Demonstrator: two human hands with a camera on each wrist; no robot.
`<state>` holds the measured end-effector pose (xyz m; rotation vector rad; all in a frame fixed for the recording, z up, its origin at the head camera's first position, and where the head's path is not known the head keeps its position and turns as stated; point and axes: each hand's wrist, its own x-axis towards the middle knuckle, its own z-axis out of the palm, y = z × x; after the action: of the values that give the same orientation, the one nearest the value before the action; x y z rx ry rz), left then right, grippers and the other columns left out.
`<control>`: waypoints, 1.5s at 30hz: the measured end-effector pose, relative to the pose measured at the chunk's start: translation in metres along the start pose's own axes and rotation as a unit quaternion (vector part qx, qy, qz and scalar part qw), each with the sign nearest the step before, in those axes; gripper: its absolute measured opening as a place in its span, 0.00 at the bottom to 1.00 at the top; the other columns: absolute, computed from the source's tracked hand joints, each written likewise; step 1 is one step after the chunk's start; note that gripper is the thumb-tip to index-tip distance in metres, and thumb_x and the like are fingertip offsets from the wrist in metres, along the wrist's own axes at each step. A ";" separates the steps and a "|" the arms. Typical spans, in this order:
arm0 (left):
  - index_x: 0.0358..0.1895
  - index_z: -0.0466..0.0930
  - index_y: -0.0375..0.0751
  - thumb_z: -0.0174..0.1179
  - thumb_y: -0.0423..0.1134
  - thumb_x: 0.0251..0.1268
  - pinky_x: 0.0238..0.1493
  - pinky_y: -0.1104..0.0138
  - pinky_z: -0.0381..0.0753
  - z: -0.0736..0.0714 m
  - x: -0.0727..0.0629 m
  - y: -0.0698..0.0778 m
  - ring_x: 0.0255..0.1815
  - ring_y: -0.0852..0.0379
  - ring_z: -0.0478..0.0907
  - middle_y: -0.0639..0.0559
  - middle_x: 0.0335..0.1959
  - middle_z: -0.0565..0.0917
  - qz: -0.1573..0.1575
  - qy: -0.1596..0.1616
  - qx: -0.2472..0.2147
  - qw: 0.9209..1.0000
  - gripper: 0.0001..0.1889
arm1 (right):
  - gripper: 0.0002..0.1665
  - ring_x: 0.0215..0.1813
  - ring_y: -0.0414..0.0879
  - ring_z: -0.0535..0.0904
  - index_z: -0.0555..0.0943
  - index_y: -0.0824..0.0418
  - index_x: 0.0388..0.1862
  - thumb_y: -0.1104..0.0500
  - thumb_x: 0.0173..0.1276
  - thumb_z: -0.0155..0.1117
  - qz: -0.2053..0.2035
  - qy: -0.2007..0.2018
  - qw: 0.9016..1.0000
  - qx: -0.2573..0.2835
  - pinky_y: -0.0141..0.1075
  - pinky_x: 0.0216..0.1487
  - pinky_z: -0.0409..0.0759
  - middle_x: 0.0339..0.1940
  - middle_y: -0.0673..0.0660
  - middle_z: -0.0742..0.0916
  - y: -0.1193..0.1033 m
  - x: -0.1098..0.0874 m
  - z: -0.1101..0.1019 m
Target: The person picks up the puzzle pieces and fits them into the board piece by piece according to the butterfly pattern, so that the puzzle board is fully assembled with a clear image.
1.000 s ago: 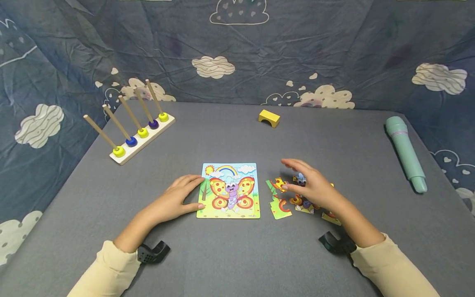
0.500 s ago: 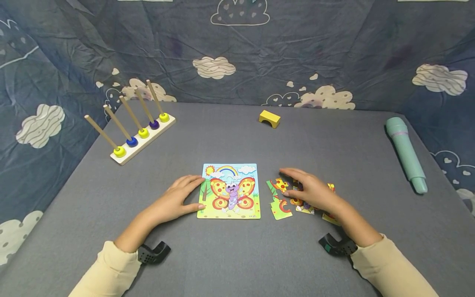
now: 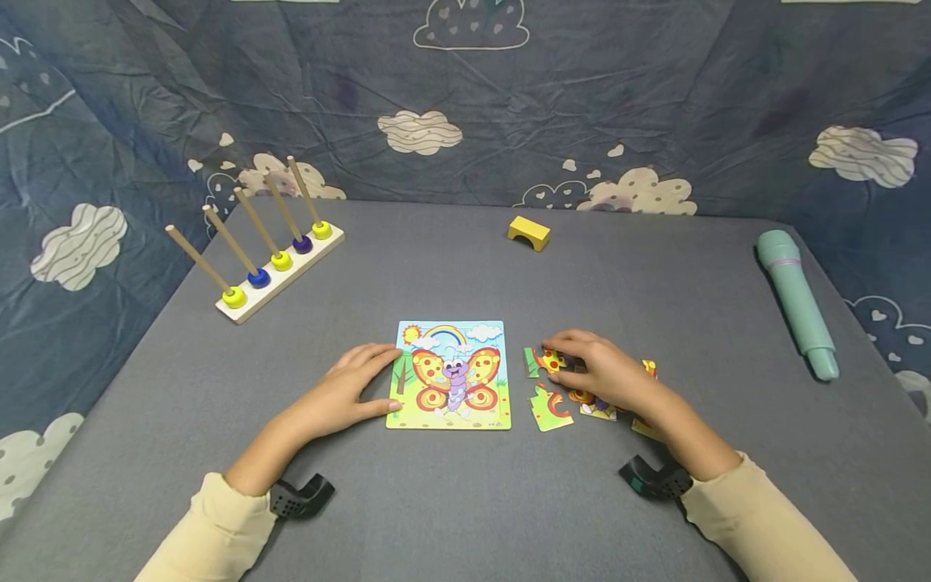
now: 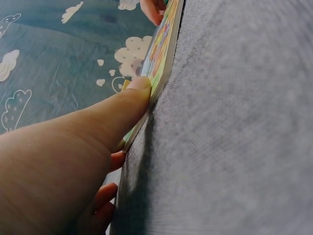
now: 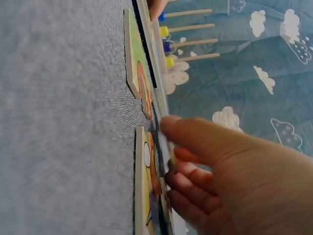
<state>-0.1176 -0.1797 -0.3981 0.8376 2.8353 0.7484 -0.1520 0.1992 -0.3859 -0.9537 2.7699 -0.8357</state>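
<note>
Underneath, grey tabletop; behind, cloud-print cloth; left fingers loose against board, right fingers tight round piece.

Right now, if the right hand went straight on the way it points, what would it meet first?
Most likely the red-spotted puzzle piece just ahead: the right hand may even be touching it, since height is hard to judge. Farther along that line lies the butterfly board.

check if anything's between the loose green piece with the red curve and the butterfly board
Nothing visible: only grey tabletop shows between the green piece and the butterfly board. The left hand touches the board's opposite edge.
</note>
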 end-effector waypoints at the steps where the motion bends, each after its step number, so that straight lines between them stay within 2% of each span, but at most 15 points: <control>1: 0.66 0.59 0.41 0.60 0.56 0.54 0.60 0.49 0.53 0.000 0.000 0.000 0.65 0.45 0.52 0.45 0.64 0.62 -0.002 -0.002 0.000 1.000 0.39 | 0.27 0.50 0.50 0.72 0.74 0.64 0.56 0.57 0.58 0.66 0.002 0.003 1.000 0.005 0.44 0.45 0.73 0.51 0.57 0.76 -0.002 0.001 0.000; 5: 0.66 0.59 0.41 0.59 0.56 0.55 0.61 0.48 0.52 0.001 0.001 0.000 0.66 0.44 0.52 0.45 0.64 0.62 -0.004 -0.001 0.000 1.000 0.39 | 0.26 0.46 0.47 0.73 0.76 0.64 0.54 0.56 0.57 0.66 -0.010 0.028 0.999 0.021 0.41 0.41 0.74 0.48 0.56 0.75 -0.013 0.008 -0.004; 9: 0.66 0.60 0.40 0.60 0.56 0.54 0.61 0.48 0.52 0.002 0.001 0.001 0.66 0.43 0.52 0.44 0.64 0.62 -0.003 0.005 -0.001 1.000 0.39 | 0.25 0.47 0.47 0.73 0.77 0.63 0.52 0.57 0.56 0.68 -0.051 0.070 0.996 0.032 0.42 0.43 0.74 0.48 0.54 0.76 -0.036 0.019 -0.006; 13: 0.66 0.60 0.41 0.60 0.56 0.53 0.61 0.48 0.51 0.002 0.001 0.000 0.66 0.43 0.51 0.44 0.64 0.62 -0.005 0.007 0.002 1.000 0.39 | 0.26 0.48 0.46 0.73 0.77 0.65 0.51 0.60 0.53 0.70 -0.100 0.117 0.987 0.051 0.41 0.45 0.74 0.48 0.56 0.76 -0.060 0.032 0.003; 16: 0.66 0.60 0.41 0.60 0.56 0.53 0.61 0.49 0.51 0.002 0.001 0.000 0.65 0.43 0.52 0.44 0.64 0.63 -0.003 0.010 0.005 1.000 0.39 | 0.26 0.47 0.46 0.74 0.77 0.66 0.51 0.60 0.53 0.70 -0.122 0.131 0.982 0.058 0.39 0.43 0.74 0.47 0.57 0.77 -0.075 0.042 0.015; 21: 0.66 0.61 0.41 0.60 0.56 0.53 0.61 0.49 0.52 0.002 0.001 -0.002 0.65 0.43 0.53 0.44 0.63 0.63 0.004 0.016 0.002 1.000 0.39 | 0.25 0.45 0.45 0.74 0.77 0.66 0.52 0.57 0.56 0.68 -0.127 0.104 0.986 0.039 0.36 0.43 0.73 0.47 0.57 0.77 -0.091 0.059 0.040; 28: 0.65 0.61 0.42 0.61 0.55 0.53 0.60 0.49 0.54 0.000 0.000 -0.005 0.64 0.45 0.55 0.46 0.64 0.63 0.022 0.014 -0.016 1.000 0.38 | 0.23 0.42 0.43 0.72 0.78 0.64 0.49 0.55 0.56 0.66 -0.103 0.054 0.993 -0.005 0.34 0.44 0.72 0.44 0.54 0.77 -0.090 0.075 0.068; 33: 0.65 0.62 0.41 0.62 0.55 0.52 0.59 0.48 0.55 0.000 0.000 -0.006 0.63 0.44 0.57 0.46 0.63 0.64 0.036 0.023 -0.009 0.999 0.38 | 0.24 0.43 0.44 0.72 0.78 0.63 0.51 0.54 0.57 0.66 -0.103 0.037 0.994 -0.017 0.35 0.45 0.70 0.44 0.52 0.78 -0.092 0.079 0.075; 40: 0.64 0.66 0.51 0.61 0.53 0.54 0.58 0.44 0.54 -0.001 -0.001 -0.003 0.64 0.41 0.54 0.47 0.65 0.62 0.044 0.007 -0.005 0.999 0.32 | 0.24 0.40 0.42 0.69 0.78 0.61 0.52 0.55 0.56 0.67 -0.089 0.030 0.995 -0.014 0.34 0.42 0.68 0.42 0.50 0.76 -0.095 0.084 0.080; 45: 0.63 0.68 0.53 0.60 0.54 0.54 0.58 0.44 0.54 -0.002 -0.002 -0.002 0.65 0.41 0.53 0.47 0.66 0.61 0.043 0.002 0.002 0.999 0.30 | 0.24 0.43 0.42 0.68 0.80 0.56 0.51 0.51 0.55 0.68 -0.063 0.034 0.997 -0.026 0.37 0.45 0.63 0.42 0.47 0.76 -0.095 0.084 0.081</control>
<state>-0.1172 -0.1833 -0.3972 0.9654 2.8199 0.7561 -0.1468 0.0485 -0.3973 -1.1399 2.8274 -0.8306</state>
